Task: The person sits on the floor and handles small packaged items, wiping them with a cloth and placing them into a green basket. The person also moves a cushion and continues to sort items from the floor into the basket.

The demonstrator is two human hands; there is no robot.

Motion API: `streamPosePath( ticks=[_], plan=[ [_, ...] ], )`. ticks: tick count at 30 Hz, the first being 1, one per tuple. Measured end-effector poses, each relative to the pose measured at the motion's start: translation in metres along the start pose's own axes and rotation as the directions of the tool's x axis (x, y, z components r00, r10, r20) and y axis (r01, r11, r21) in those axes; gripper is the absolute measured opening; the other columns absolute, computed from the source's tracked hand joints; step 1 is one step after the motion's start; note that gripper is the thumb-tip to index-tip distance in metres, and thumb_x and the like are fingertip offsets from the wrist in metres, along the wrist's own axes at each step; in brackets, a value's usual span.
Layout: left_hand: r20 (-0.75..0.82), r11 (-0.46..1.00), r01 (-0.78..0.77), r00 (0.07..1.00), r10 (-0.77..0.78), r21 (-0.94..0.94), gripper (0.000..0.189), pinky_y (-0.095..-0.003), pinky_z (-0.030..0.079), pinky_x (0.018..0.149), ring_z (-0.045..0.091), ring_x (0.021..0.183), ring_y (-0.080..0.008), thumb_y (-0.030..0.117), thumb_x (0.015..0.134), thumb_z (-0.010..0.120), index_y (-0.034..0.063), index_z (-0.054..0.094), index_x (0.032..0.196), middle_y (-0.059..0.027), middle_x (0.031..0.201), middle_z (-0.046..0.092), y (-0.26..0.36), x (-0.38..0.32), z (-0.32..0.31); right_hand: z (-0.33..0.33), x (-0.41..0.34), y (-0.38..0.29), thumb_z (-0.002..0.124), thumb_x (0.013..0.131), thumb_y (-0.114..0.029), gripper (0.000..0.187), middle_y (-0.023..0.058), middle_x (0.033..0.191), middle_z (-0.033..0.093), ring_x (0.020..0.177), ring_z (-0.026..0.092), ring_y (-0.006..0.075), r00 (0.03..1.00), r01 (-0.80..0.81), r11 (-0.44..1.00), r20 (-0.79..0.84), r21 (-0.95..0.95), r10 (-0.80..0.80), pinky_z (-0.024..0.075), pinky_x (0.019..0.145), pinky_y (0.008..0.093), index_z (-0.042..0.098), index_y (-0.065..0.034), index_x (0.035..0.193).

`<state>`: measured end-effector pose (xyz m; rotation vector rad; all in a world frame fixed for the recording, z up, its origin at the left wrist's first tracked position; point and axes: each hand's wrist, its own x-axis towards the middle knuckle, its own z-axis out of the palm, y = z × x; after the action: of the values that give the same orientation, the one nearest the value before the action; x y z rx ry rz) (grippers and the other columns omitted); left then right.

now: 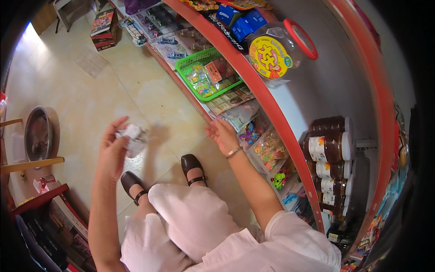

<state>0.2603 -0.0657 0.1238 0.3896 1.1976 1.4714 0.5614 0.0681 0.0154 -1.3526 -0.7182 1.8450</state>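
Note:
My left hand (115,146) pinches a crumpled white tissue or cloth (133,139) over the tiled floor. With a metal bracelet (233,152) at its wrist, my right hand (221,134) is held beside the lowest shelf, fingers loosely spread and nothing visible in them. Just beyond it lie flat printed packets (232,99) and a green plastic basket (200,95) of small bagged toys. Clear bins nearby hold purple toy pieces (250,132) and colourful rubber bands (270,149).
A red-edged shelf (272,112) curves past on my right, bearing a clear jar with a red lid (300,39) and several brown jars with white lids (328,149). On the left are a metal basin (37,136) and a wooden bar (32,165). A cardboard box (103,30) stands on the floor.

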Motion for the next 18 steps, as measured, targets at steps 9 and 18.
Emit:
streamPosePath(
  ticks=[9,18],
  plan=[
    [0.090,0.961,0.201,0.971,-0.221,0.190,0.039,-0.0220,0.044,0.078,0.053,0.091,-0.0106,-0.008,0.081,0.052,0.0027,0.054,0.118,-0.0030,0.105,0.054,-0.056,-0.006,0.022,0.005,0.048,0.001,0.048,0.095,-0.022,0.023,0.0126,0.095,0.064,0.085,0.064,0.0223,0.995,0.050,0.976,-0.097,0.210,-0.030,0.0530,0.073,0.0324,0.051,-0.0008,0.102],
    [0.029,0.965,0.192,0.979,-0.200,0.176,0.035,-0.0215,0.044,0.074,0.054,0.089,-0.0105,-0.007,0.082,0.052,0.0023,0.055,0.116,-0.0030,0.104,0.055,-0.055,-0.003,0.022,0.008,0.051,-0.009,0.045,0.094,-0.020,0.020,0.0111,0.083,0.065,0.066,0.065,0.0191,0.981,0.088,0.996,-0.170,-0.024,-0.091,0.0540,0.061,0.0284,0.053,-0.0014,0.095]
  ],
)
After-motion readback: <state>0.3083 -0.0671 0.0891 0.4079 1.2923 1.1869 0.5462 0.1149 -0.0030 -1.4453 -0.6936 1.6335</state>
